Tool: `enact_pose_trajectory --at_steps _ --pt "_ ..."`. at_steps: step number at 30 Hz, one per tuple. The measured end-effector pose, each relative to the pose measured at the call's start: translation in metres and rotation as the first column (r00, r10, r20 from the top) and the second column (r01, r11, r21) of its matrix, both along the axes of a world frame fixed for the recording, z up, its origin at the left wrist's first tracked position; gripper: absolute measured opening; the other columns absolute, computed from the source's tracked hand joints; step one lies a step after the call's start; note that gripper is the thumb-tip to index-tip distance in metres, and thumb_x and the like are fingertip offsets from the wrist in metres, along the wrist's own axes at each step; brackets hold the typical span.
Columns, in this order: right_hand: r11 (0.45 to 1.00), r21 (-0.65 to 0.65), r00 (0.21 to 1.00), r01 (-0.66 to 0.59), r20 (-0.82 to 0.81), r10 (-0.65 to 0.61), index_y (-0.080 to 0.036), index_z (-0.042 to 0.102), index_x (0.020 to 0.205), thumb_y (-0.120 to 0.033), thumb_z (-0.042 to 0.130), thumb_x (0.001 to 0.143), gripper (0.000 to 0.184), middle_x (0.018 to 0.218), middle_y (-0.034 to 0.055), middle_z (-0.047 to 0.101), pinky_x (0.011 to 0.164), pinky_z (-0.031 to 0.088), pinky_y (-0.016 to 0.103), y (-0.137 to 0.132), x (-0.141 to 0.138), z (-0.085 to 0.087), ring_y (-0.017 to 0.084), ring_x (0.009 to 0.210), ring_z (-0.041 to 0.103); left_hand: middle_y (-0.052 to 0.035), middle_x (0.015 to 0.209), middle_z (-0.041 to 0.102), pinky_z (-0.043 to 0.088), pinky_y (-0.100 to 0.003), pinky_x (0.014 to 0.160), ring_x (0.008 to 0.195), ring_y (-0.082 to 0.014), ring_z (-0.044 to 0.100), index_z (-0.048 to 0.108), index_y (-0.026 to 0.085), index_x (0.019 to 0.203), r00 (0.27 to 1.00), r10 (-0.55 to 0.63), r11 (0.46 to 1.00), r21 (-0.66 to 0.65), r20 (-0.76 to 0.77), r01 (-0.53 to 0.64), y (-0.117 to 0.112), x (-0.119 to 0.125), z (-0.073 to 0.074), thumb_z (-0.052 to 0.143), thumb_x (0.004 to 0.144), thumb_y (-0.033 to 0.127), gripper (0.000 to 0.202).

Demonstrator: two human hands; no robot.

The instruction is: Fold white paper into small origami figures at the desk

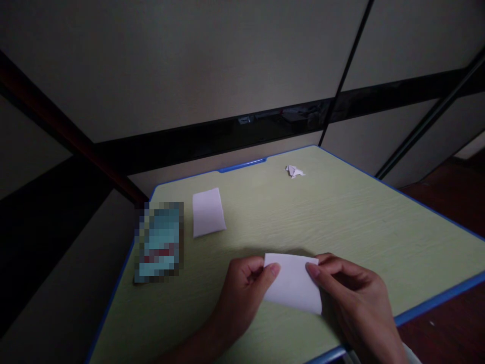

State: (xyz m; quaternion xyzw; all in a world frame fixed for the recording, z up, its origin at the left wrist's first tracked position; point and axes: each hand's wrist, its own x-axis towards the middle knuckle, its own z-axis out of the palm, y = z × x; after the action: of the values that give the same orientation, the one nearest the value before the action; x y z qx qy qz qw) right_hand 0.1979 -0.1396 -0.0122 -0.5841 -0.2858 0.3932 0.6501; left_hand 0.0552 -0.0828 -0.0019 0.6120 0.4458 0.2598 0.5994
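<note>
Between my two hands is a white sheet of paper [292, 288], roughly rectangular, tilted up near the front of the table. My left hand [244, 288] pinches its upper left corner, thumb on the near face and fingers behind. At the upper right corner my right hand [354, 293] grips it the same way, its thumb pressed on the near face. The fingertips behind the paper are hidden. Farther back on the left lies a white rectangular stack of paper [208, 212]. A small folded white paper figure [294, 171] sits near the far edge.
The pale green table [379, 227] has a blue rim and a blue strip [242, 165] at its far edge. A blurred-out teal item [161, 237] lies at the left side. Behind stand grey cabinet panels [212, 65] with a glossy black band.
</note>
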Motion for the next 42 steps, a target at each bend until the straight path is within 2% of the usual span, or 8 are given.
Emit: enact_pose_trajectory --at_steps 9,16,21,25,29,34,38,42 --pt "1.0 0.005 0.999 0.013 -0.037 -0.013 -0.016 0.058 0.042 -0.022 0.072 0.056 0.022 0.063 0.0022 0.06 0.044 0.042 0.021 0.0 -0.001 -0.001 0.012 0.053 0.053 0.0053 0.049 0.025 0.019 -0.022 0.044 0.048 -0.0078 0.025 0.038 0.016 0.048 0.998 0.004 0.999 0.033 -0.055 -0.002 -0.001 0.0 0.001 0.047 0.072 0.04 0.035" --pt "0.993 0.039 0.988 0.112 -0.108 -0.107 -0.016 0.05 0.046 -0.018 0.074 0.054 0.025 0.06 -0.0001 0.059 0.041 0.041 0.019 0.001 -0.006 0.003 0.01 0.048 0.052 0.0054 0.049 0.026 0.019 -0.021 0.043 0.047 -0.0076 0.026 0.036 0.017 0.048 0.998 -0.037 0.999 0.038 -0.048 0.039 0.001 -0.002 0.002 0.046 0.072 0.039 0.034" --pt "0.998 0.063 0.979 0.021 -0.206 -0.008 -0.021 0.044 0.065 -0.018 0.073 0.057 0.03 0.058 -0.0045 0.059 0.037 0.039 0.016 0.002 -0.007 0.008 0.008 0.043 0.051 0.0045 0.047 0.035 0.02 -0.021 0.041 0.044 -0.007 0.03 0.037 0.017 0.047 0.969 -0.232 0.971 -0.07 -0.082 0.227 0.005 -0.004 0.009 0.047 0.066 0.028 0.025" --pt "0.993 0.041 0.974 -0.107 -0.197 0.113 -0.022 0.044 0.071 -0.018 0.073 0.057 0.032 0.055 -0.0053 0.059 0.036 0.038 0.016 0.002 -0.008 0.01 0.008 0.041 0.051 0.0066 0.045 0.028 0.015 -0.021 0.039 0.043 -0.0058 0.025 0.034 0.017 0.044 0.913 -0.362 0.932 -0.074 -0.188 0.355 0.006 -0.009 0.018 0.048 0.063 0.02 0.024" --pt "0.967 0.043 0.946 -0.25 -0.202 0.254 -0.022 0.045 0.075 -0.012 0.072 0.054 0.036 0.053 -0.0075 0.06 0.038 0.038 0.015 0.002 -0.01 0.007 0.007 0.042 0.051 0.0068 0.046 0.025 0.012 -0.022 0.038 0.042 -0.0054 0.022 0.031 0.017 0.045 0.88 -0.439 0.898 -0.099 -0.182 0.428 0.004 -0.012 0.017 0.046 0.068 0.021 0.027" --pt "0.945 0.079 0.934 -0.318 -0.144 0.327 -0.022 0.045 0.076 -0.014 0.069 0.061 0.029 0.057 -0.0054 0.061 0.04 0.04 0.016 0.004 -0.01 0.003 0.008 0.047 0.053 0.0064 0.044 0.024 0.012 -0.022 0.038 0.042 -0.0059 0.022 0.03 0.018 0.043 0.905 -0.367 0.927 -0.007 -0.216 0.375 0.004 -0.008 0.006 0.045 0.072 0.027 0.034" --pt "0.964 0.058 0.958 -0.26 -0.106 0.265 -0.02 0.046 0.078 -0.019 0.067 0.064 0.025 0.061 -0.0018 0.062 0.042 0.042 0.018 0.006 -0.011 0.006 0.011 0.051 0.055 0.0059 0.043 0.025 0.015 -0.022 0.039 0.042 -0.0066 0.024 0.03 0.018 0.043 0.946 -0.221 0.962 0.108 -0.236 0.251 0.002 -0.004 0.005 0.043 0.074 0.029 0.035" --pt "0.986 0.063 0.979 -0.154 -0.128 0.161 -0.021 0.046 0.083 -0.018 0.069 0.061 0.032 0.056 -0.0052 0.058 0.037 0.039 0.017 0.007 -0.016 0.005 0.009 0.044 0.051 0.0053 0.044 0.025 0.016 -0.022 0.041 0.043 -0.007 0.025 0.03 0.017 0.043 0.959 -0.115 0.961 0.217 -0.26 0.174 -0.001 -0.003 0.008 0.042 0.075 0.031 0.037"
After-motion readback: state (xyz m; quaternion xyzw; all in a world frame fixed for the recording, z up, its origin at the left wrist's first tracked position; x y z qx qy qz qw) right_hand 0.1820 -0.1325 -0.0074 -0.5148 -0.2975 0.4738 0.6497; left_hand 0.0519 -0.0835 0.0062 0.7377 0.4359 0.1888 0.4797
